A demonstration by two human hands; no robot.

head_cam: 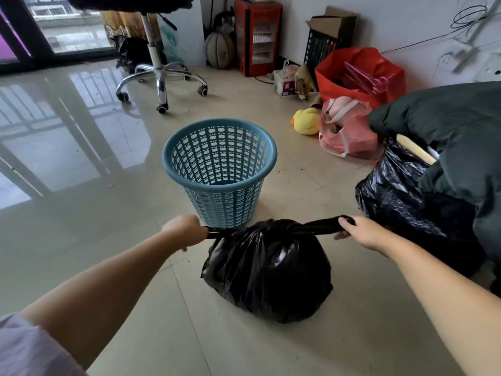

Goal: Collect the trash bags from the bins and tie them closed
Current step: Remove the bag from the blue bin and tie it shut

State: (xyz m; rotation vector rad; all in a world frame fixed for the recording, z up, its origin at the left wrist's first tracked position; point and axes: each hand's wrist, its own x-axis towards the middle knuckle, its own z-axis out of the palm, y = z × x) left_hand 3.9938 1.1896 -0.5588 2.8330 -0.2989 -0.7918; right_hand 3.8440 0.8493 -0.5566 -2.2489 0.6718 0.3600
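Black trash bag (267, 270) sits on the tiled floor (113, 218), full and rounded, its neck gathered at the top. Two twisted ends of the bag mouth stretched out sideways from the neck, taut and roughly level. Left hand (187, 230) clenched around the left end; right hand (360, 230) clenched around the right end, fingers (345, 221) wrapped over the plastic. Both forearms bare, reaching in from the near edge of the view. Whether a knot is formed at the neck: cannot tell, the folds are too dark. Blue perforated bin (219, 169) stands upright on the floor just beyond the bag, no liner in it, its base close to the bag's top. Second black bag (398, 196) to the right, open and crumpled, partly under a dark padded garment (455, 137); a pale stick-like handle (417, 151) pokes out of it. Farther back along the wall: yellow duck toy (306, 121), pink plastic bag (347, 128), red bag (360, 74) holding pink hangers, red cabinet (257, 36), basketball (219, 50). Swivel chair (160, 69) on a chrome base near the far left, by the glass door (73, 25).
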